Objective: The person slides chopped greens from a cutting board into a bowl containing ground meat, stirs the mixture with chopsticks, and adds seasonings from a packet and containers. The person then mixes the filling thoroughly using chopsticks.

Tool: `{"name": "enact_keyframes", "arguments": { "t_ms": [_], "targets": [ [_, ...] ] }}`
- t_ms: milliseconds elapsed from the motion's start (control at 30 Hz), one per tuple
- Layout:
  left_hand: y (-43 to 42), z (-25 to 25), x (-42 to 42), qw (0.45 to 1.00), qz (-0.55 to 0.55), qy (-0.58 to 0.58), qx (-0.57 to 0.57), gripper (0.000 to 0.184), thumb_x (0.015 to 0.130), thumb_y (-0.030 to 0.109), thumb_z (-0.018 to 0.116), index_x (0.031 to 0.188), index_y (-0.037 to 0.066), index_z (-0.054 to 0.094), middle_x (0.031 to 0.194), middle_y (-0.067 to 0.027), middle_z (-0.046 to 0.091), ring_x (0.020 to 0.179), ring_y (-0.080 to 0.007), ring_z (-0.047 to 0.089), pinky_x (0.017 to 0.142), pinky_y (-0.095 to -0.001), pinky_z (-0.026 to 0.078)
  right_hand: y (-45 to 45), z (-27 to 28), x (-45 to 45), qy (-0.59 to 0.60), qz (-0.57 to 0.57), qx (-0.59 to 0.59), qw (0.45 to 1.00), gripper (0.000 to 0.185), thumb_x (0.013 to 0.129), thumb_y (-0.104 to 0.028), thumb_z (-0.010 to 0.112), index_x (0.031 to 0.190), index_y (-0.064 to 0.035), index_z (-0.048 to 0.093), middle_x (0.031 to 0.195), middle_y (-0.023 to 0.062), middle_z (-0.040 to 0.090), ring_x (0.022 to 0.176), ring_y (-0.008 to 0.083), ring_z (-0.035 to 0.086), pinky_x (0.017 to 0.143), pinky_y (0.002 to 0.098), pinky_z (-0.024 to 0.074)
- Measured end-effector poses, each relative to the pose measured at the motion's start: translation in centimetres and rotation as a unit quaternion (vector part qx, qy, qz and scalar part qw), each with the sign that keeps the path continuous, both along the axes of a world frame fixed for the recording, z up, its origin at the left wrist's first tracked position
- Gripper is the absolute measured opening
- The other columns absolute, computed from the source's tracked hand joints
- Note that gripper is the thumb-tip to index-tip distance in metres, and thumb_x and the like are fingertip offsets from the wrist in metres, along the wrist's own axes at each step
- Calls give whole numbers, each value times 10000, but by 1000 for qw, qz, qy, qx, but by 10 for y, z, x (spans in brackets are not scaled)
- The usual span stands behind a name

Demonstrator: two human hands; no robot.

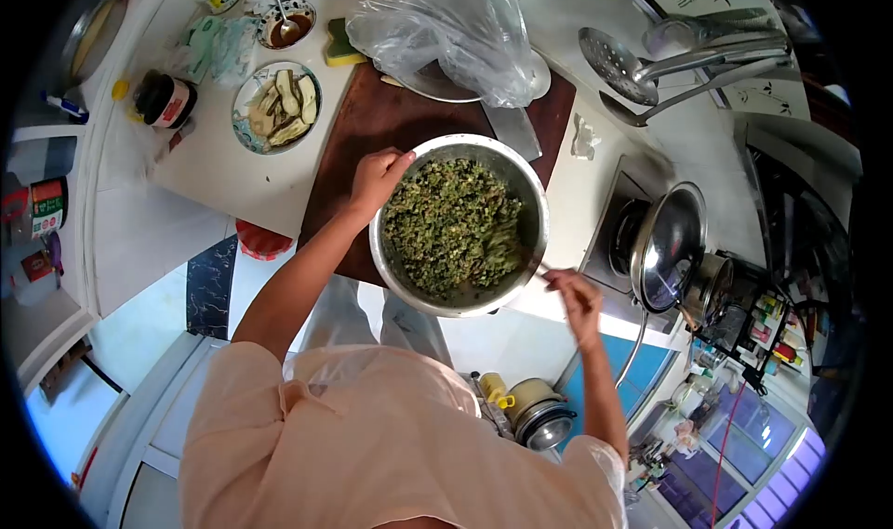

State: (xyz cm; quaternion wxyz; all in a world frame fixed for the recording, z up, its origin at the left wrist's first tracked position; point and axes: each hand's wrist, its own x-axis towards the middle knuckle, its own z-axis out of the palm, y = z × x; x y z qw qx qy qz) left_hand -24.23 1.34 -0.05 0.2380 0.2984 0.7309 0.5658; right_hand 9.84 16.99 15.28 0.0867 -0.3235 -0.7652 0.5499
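A wide metal bowl (379, 241) sits on a dark red-brown cutting board (337, 171), full of finely chopped green filling (451, 222). My left hand (379, 178) grips the bowl's rim at its upper left, thumb over the edge. At the lower right, just outside the bowl, my right hand (577, 298) is closed around a thin utensil handle (542, 270) that reaches over the rim. The utensil's far end is blurred in the filling, so its kind is not clear. Behind the bowl a cleaver blade (513, 131) lies on the board.
A plate of sliced eggplant (296, 101), a small sauce bowl (302, 10) with a spoon, a dark jar (167, 99) and a sponge (342, 44) stand at left. A clear plastic bag (437, 27) lies behind. To the right are a stove with a wok (672, 245) and hanging ladles (619, 64).
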Motion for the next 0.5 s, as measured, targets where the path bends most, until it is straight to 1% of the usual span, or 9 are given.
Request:
{"name": "enact_keyframes", "arguments": {
  "t_ms": [67,100,167,267,333,367,400,467,500],
  "targets": [
    [0,2,0,1000,3,22,-10,366,898,255,610,723,-66,599,664,-137,557,525,-230,522,539,-345,395,-39,-25,-15,24,-30,-35,999,180,941,-97,565,997,26,684,910,109,673,787,157,631,724,279,516],
    [-1,3,0,1000,-4,24,-16,364,898,255,610,725,-65,599,663,-138,555,525,-235,519,539,-345,395,-49,-29,-36,38,-15,-23,999,168,936,-77,566,1001,26,683,909,111,675,789,156,632,726,277,516],
    [0,5,-3,999,-16,28,-26,361,898,254,611,729,-64,599,663,-142,552,525,-247,512,539,-344,394,-29,-35,-80,49,0,-10,999,155,925,-41,570,1010,29,679,907,113,677,784,153,633,728,268,515],
    [-3,-3,-7,997,-45,38,-56,331,928,237,594,788,-62,613,649,-76,539,573,-106,479,565,-291,406,18,-25,-91,93,-37,-37,994,156,924,-29,570,1016,39,676,883,109,676,767,149,631,724,256,508],
    [-2,6,-7,997,-37,48,-56,333,927,238,596,781,-62,606,643,-69,523,571,-103,467,563,-289,402,32,-6,-41,-6,-18,63,998,157,931,-43,565,990,42,683,865,109,674,774,147,631,716,255,513],
    [-3,8,-5,996,-32,51,-59,335,926,238,598,778,-63,603,639,-65,515,570,-102,461,562,-288,400,21,1,-14,-31,-38,52,997,154,929,-39,566,980,44,685,861,111,674,774,146,631,712,259,516],
    [-3,8,-2,998,-18,31,-42,345,919,240,602,758,-65,596,637,-91,515,553,-136,471,553,-306,396,5,4,9,-54,-58,40,996,151,928,-34,567,969,46,688,856,113,674,774,145,632,707,262,520],
    [1,10,1,1000,7,-5,-5,367,904,245,610,720,-71,581,633,-143,516,518,-204,492,536,-342,386,-36,-3,20,-18,-60,-2,998,141,921,-27,575,956,44,692,861,111,676,773,148,634,703,267,522],
    [1,5,1,1000,7,-7,15,383,908,254,608,702,-67,566,617,-142,491,512,-193,469,535,-344,381,-55,-11,4,-1,-65,-15,998,143,924,-36,574,950,45,688,880,111,678,779,152,636,709,275,527]
  ]
}}
